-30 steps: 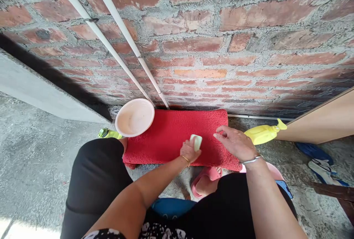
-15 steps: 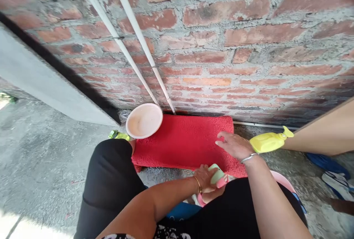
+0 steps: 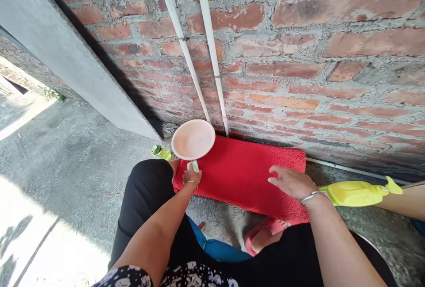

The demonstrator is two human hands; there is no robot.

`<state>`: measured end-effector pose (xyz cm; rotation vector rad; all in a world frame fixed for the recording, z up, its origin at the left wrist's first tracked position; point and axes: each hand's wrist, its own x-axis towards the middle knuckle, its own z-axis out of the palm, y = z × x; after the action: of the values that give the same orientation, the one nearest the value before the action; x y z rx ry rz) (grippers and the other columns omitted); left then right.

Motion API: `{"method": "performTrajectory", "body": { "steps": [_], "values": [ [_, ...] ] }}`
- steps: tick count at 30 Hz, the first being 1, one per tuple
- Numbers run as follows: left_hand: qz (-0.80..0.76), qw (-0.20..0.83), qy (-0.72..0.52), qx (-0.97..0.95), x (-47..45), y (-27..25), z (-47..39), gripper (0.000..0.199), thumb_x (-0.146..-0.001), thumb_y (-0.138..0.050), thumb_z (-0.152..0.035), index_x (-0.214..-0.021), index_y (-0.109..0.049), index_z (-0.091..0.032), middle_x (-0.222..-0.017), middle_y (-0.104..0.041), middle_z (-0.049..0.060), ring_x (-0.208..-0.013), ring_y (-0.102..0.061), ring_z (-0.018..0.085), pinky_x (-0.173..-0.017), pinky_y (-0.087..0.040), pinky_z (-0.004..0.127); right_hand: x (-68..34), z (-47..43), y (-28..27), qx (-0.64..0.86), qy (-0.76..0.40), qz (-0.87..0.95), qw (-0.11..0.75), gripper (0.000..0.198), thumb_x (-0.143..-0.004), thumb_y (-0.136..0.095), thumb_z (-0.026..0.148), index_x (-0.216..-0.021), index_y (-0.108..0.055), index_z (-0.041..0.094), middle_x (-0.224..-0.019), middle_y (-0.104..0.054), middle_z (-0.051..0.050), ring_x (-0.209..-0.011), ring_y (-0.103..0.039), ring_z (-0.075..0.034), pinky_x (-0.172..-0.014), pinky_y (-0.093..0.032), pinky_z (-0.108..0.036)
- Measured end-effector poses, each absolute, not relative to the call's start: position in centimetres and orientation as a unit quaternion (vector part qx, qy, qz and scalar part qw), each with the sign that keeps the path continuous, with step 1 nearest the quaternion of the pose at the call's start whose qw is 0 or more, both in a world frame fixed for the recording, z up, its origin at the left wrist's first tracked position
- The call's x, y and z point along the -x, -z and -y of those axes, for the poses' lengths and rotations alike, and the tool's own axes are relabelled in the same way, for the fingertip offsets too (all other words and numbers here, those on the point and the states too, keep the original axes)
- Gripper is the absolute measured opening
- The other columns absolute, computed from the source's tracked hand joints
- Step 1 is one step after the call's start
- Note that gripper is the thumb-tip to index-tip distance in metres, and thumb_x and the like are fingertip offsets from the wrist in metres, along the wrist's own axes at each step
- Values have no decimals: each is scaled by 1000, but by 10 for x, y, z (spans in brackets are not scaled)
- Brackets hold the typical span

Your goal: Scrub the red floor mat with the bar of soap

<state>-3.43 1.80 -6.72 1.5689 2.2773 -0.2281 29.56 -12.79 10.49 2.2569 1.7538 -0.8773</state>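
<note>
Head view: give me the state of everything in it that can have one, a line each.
Left hand: closed on the pale green block
Pale green block: held, beside the bowl
Right hand: open, fingers slightly bent, nothing held
Red cloth: spread out
Bowl: upright
Yellow bottle: top fitted
Green bottle: lid on

Our left arm (image 3: 149, 229) reaches forward, our left hand (image 3: 191, 176) curled in a grip by the bench's (image 3: 239, 176) near left corner. Our right hand (image 3: 292, 183) is over its right edge, fingers loosely bent, pointing left.
</note>
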Motion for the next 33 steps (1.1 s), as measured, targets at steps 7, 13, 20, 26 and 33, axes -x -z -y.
{"method": "performTrajectory", "body": {
  "steps": [7, 13, 20, 26, 33],
  "values": [
    [-747, 204, 107, -623, -20, 86, 22, 73, -82, -55, -46, -148, -33, -26, -124, -52, 16, -115, -52, 32, -87, -48, 39, -286, 113, -101, -745, 290, -593, 96, 34, -91, -47, 39, -120, -60, 25, -107, -70, -7, -98, -65, -23, -77, -45, -32],
    [-599, 268, 102, -747, -34, 81, 49, 73, -78, -60, -49, -146, -35, -38, -122, -53, 8, -116, -51, 28, -94, -45, 37, -274, 110, -99, -722, 286, -622, 104, 32, -91, -48, 34, -118, -61, 25, -106, -70, -8, -98, -65, -24, -78, -45, -33],
    [-771, 224, 64, -593, -21, 70, -13, 71, -85, -51, -51, -149, -31, -28, -122, -55, 16, -114, -55, 33, -87, -48, 40, -265, 108, -99, -696, 303, -639, 122, 32, -92, -46, 30, -120, -60, 22, -116, -67, -10, -108, -62, -24, -84, -43, -33],
    [-680, 249, 97, -683, -64, 77, 24, 71, -80, -57, -47, -146, -35, -30, -124, -54, 13, -114, -54, 30, -91, -47, 39, -266, 106, -101, -699, 302, -637, 118, 31, -92, -47, 28, -119, -60, 22, -114, -67, -11, -107, -63, -24, -83, -43, -33],
    [-571, 284, 99, -764, -74, 71, 46, 72, -78, -60, -51, -145, -37, -35, -125, -52, 10, -117, -51, 30, -96, -44, 41, -260, 116, -102, -694, 295, -646, 117, 30, -92, -47, 26, -118, -60, 20, -116, -66, -13, -109, -62, -26, -87, -43, -35]
  ]
}}
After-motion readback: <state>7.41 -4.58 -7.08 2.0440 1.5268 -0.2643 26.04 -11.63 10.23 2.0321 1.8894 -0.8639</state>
